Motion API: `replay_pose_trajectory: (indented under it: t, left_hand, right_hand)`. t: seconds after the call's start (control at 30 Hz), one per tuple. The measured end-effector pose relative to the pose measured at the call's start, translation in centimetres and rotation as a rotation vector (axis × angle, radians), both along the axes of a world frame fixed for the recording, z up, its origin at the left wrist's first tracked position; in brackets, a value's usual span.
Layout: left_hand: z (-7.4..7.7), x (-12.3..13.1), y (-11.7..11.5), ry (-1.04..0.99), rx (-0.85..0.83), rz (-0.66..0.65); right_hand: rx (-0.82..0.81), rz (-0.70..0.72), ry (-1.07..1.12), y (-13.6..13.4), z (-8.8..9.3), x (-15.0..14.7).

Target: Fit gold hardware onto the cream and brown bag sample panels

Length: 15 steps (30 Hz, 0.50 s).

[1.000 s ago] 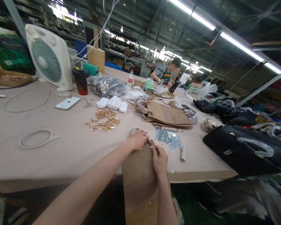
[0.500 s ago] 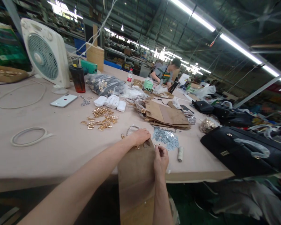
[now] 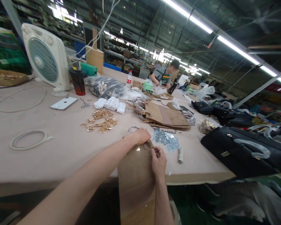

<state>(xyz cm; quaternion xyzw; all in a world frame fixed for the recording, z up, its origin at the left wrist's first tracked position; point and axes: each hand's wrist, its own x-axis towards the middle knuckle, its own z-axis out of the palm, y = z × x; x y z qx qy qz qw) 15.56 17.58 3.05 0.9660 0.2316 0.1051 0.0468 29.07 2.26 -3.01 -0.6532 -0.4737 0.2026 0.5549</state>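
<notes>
A brown panel (image 3: 137, 181) hangs over the table's front edge, its top end lying on the tabletop. My left hand (image 3: 141, 136) is closed on the top of this panel, beside a clear-wrapped handle loop (image 3: 132, 128). At the panel's upper right corner my right hand (image 3: 158, 155) is pinched on something small that I cannot make out. A gold fitting (image 3: 138, 149) shows on the panel just below my left hand. Small silver-grey metal pieces (image 3: 166, 139) lie in a pile behind my right hand, with a thread spool (image 3: 180, 155) to the right.
Gold buckles (image 3: 104, 120), a phone (image 3: 64, 103), a tape roll (image 3: 29, 140), a dark cup (image 3: 77, 82) and a fan (image 3: 45, 57) are on the left. Stacked brown panels (image 3: 167, 115) lie farther back. A black bag (image 3: 243, 151) sits right. A person (image 3: 165, 75) works beyond.
My right hand has moved slightly left, closer to my left hand and to the panel's upper corner. My left hand stays on the panel.
</notes>
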Motion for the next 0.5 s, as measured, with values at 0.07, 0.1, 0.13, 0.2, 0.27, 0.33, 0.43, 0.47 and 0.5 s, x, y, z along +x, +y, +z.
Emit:
replay_pose_trajectory:
  t: [0.07, 0.1, 0.13, 0.2, 0.27, 0.33, 0.43, 0.47, 0.5]
  left_hand:
    - [0.6, 0.6, -0.4, -0.032, -0.003, -0.031]
    - [0.9, 0.9, -0.8, -0.044, -0.009, -0.049]
    - [1.1, 1.3, -1.2, -0.054, -0.018, -0.065]
    - [1.3, 2.2, -2.1, -0.072, -0.047, -0.073]
    - [1.3, 2.7, -3.0, -0.092, -0.073, -0.052]
    - [1.2, 2.8, -3.7, -0.151, -0.119, -0.008]
    - [1.0, 1.7, -4.4, -0.380, -0.300, 0.151]
    - [0.8, 1.1, -4.6, -0.454, -0.356, 0.223]
    - [0.5, 0.4, -4.7, -0.505, -0.393, 0.294]
  right_hand:
    - [0.005, 0.051, -0.047, 0.1, 0.1, -0.2]
    - [0.009, 0.080, -0.077, 0.1, 0.1, -0.3]
    - [0.012, 0.108, -0.110, 0.2, 0.1, -0.4]
    - [0.015, 0.147, -0.168, 0.4, 0.0, -0.5]
    - [0.007, 0.147, -0.201, 0.6, -0.1, -0.4]
    - [0.001, 0.110, -0.192, 1.0, -0.1, -0.1]
    - [-0.016, 0.059, -0.095, 1.6, -0.1, 0.6]
    - [-0.037, 0.063, -0.043, 1.8, -0.1, 0.9]
    - [-0.061, 0.078, 0.015, 2.0, 0.0, 1.2]
